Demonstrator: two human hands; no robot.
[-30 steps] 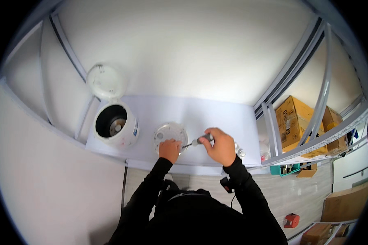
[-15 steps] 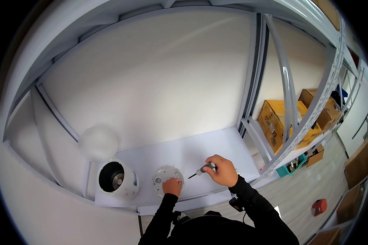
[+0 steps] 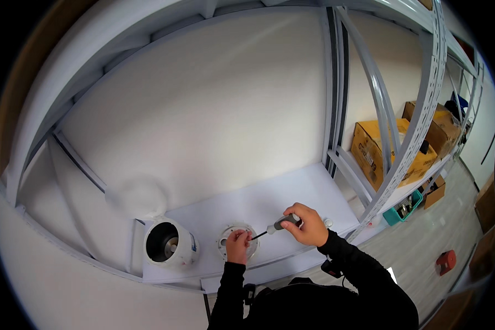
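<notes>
My right hand (image 3: 309,227) grips a screwdriver (image 3: 285,222) by its grey handle, with the dark shaft pointing left and slightly down. The tip reaches the fingers of my left hand (image 3: 237,247). Thumb and fingers of that hand are pinched together over a round white disc-shaped part (image 3: 252,251) with small holes around it. What the pinch holds, if anything, is too small to make out. The disc lies flat on the white shelf board, its near side partly covered by my left hand.
Left of the disc sits a white cylindrical housing (image 3: 189,252) with a dark hollow inside. A pale round globe shape (image 3: 137,197) shows behind it, blurred. One small white round item (image 3: 328,223) is beside my right wrist. Rack posts, a yellow box (image 3: 368,151) and a teal bin (image 3: 393,216) stand right.
My left hand has lifted from the disc's right edge into a pinch beside the screwdriver tip. The screwdriver has come closer to the left fingers. The whole view has shifted slightly.
</notes>
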